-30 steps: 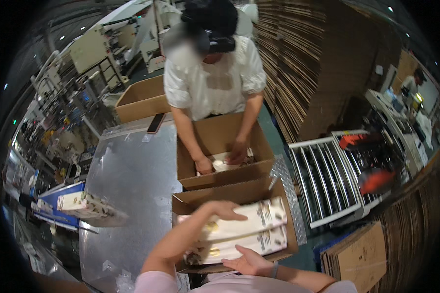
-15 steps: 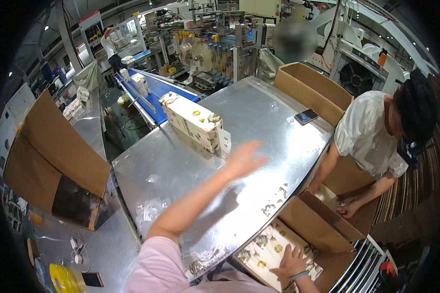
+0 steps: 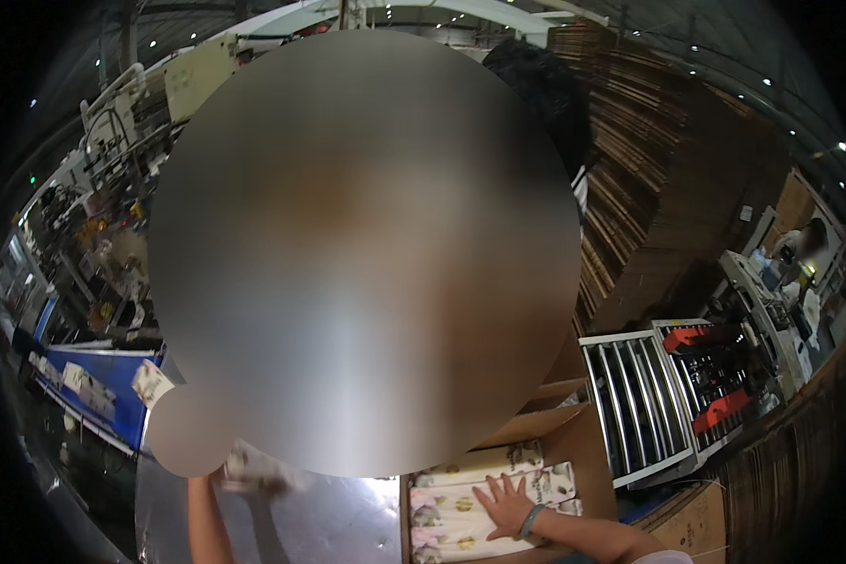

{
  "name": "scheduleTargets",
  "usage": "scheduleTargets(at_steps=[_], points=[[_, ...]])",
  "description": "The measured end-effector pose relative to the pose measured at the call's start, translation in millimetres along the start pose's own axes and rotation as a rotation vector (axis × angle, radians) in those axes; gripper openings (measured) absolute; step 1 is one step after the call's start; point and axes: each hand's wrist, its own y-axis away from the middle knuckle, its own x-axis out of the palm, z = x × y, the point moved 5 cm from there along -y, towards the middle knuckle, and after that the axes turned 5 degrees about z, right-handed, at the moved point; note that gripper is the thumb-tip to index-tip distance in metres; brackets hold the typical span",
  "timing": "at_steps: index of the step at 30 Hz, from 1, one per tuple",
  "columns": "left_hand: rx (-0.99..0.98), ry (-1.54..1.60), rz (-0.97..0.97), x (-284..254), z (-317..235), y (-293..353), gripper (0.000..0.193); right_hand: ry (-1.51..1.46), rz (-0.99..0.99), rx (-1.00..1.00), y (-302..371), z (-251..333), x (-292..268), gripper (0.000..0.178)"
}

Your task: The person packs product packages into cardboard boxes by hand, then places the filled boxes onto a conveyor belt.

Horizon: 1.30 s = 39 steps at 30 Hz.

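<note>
My right hand (image 3: 506, 509) lies open, fingers spread, on floral-printed cream soft packs (image 3: 446, 524). These packs sit side by side inside an open brown carton (image 3: 594, 449) at the lower middle. My left forearm (image 3: 207, 526) reaches up from the lower edge over the metal table (image 3: 338, 515). A blurred patch hides that hand, so its fingers and grip do not show. Just beyond the patch, part of a similar floral pack (image 3: 150, 382) shows. Another patterned shape, smeared, lies to the right of the left wrist.
A blue conveyor belt (image 3: 117, 362) carrying several packs (image 3: 89, 390) runs at the left. To the right stand a roller conveyor (image 3: 630, 404) and tall stacks of flat cardboard (image 3: 667, 188). A large blurred circle covers the middle of the view.
The view has swung to the right. My left hand, earlier stretched with fingers apart over the table, is now hidden near the packs at the left. My right hand remains on the carton's packs.
</note>
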Motion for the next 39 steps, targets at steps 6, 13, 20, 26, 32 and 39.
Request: scheduleTargets(at_steps=[6,13,20,26,32,39], points=[[0.054,0.017,0.270,-44,-56,83,0.086,0.030,0.006,-0.078,-4,10,-2,0.115],[0.099,-0.091,0.104,-78,-129,85,0.087,0.091,0.037,-0.097,-9,18,-9,0.112],[1.219,0.345,0.013,-201,-333,193,0.045,0.125,0.150,-0.025,3,0,6,0.105],[1.176,0.257,0.513,-56,-400,222,0.062,-0.038,0.183,-0.083,-5,-6,16,0.102],[0.831,-0.150,0.942,123,-371,230,0.068,0.006,-0.055,-0.112,8,12,-8,0.108],[0.565,0.496,0.318,-35,-280,221,0.030,-0.658,-0.562,0.004,11,-38,-41,0.046]])
